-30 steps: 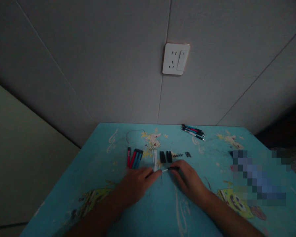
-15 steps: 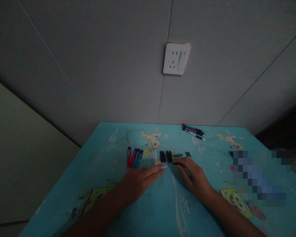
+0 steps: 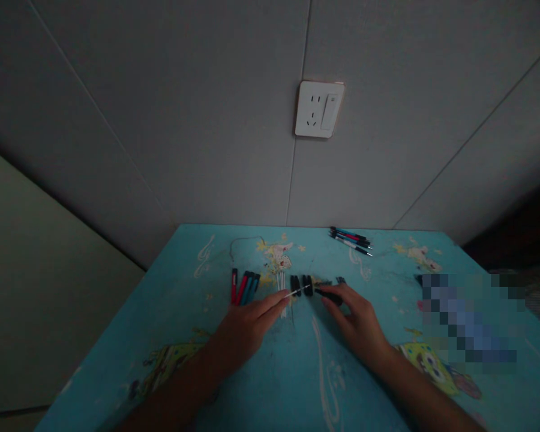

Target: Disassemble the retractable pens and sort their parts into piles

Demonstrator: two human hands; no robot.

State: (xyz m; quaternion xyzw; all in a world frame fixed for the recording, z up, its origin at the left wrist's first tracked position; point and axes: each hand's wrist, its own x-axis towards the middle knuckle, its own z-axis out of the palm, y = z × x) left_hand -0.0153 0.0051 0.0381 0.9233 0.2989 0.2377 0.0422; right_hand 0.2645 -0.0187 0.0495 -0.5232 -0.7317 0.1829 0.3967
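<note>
Between the fingers of my left hand (image 3: 254, 321) is a thin white pen refill (image 3: 297, 291), its tip pointing right. My right hand (image 3: 357, 315) pinches a black tapered pen part (image 3: 329, 296). A small gap shows between the refill tip and this part. Just beyond my hands lie several loose white refills (image 3: 282, 279), partly covered by my left fingers. Black tubular grips (image 3: 307, 285) lie in two groups beside them. Red and blue pen barrels (image 3: 245, 288) are in a row behind my left hand.
Small dark springs or similar bits (image 3: 323, 282) and tiny black pieces (image 3: 341, 280) lie past my right fingers. Several whole pens (image 3: 351, 240) are piled near the wall. A blurred-out bluish object (image 3: 470, 321) is at the right. The wall carries a socket (image 3: 319, 110).
Half a second ago the refill and the black part seemed to meet; now they are slightly apart. Both hands have moved a little away from me, and the refill tilts up more.
</note>
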